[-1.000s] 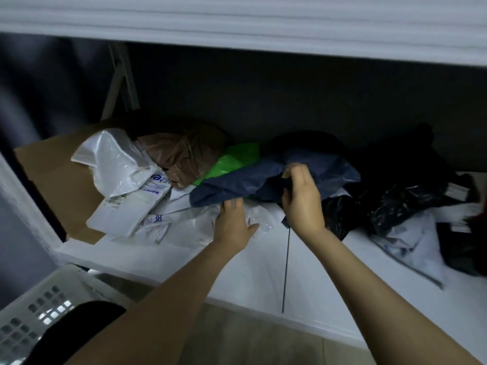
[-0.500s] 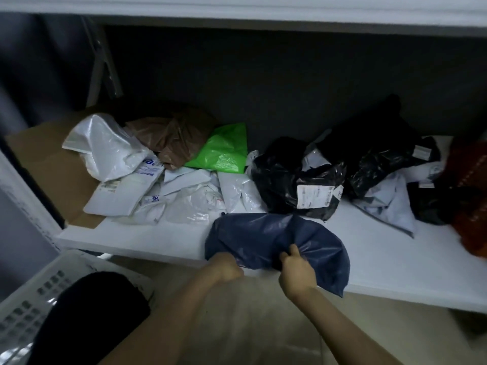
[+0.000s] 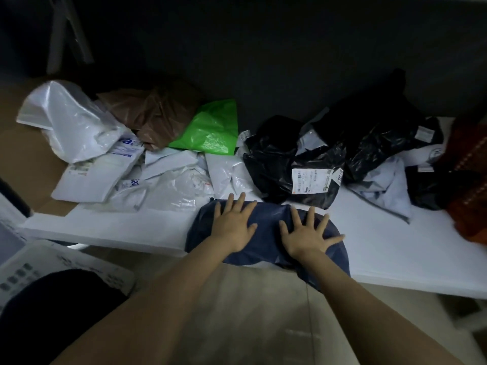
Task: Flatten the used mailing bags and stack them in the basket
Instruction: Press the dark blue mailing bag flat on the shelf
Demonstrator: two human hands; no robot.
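Observation:
A dark blue mailing bag (image 3: 266, 241) lies at the front edge of the white shelf (image 3: 395, 248), its right end hanging over the edge. My left hand (image 3: 233, 222) presses flat on its left part, fingers spread. My right hand (image 3: 307, 233) presses flat on its right part, fingers spread too. Behind lie more used bags: white ones (image 3: 110, 169), a brown one (image 3: 150, 114), a green one (image 3: 210, 130) and black ones (image 3: 303, 167). The white basket (image 3: 66, 262) stands at the lower left with something black (image 3: 52, 312) inside.
A cardboard sheet (image 3: 23, 154) lies under the white bags at the left. A red-orange patterned thing (image 3: 469, 185) sits at the shelf's right end. A dark wall closes the back. Pale floor shows below the shelf edge.
The blue bag was pulled from the pile to the shelf's front edge. Both hands let go of their grip on it and now lie flat on top of it.

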